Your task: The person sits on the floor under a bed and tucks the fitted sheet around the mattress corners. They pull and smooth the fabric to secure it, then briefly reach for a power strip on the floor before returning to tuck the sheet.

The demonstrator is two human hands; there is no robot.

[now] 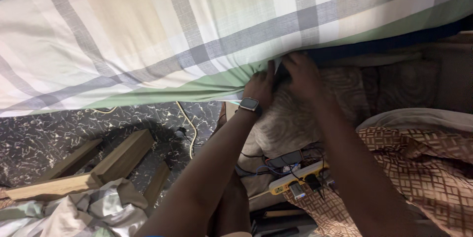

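My forearms reach far; my left hand [259,88] and right hand [301,72], close together, pinch the plaid sheet [148,35] edge. It looks soft, light, best gripped at the hem.

Dark marbled floor [39,138] w/ wood planks [123,156], power strip [295,177].

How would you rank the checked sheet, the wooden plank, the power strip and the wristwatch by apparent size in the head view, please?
1. checked sheet
2. wooden plank
3. power strip
4. wristwatch
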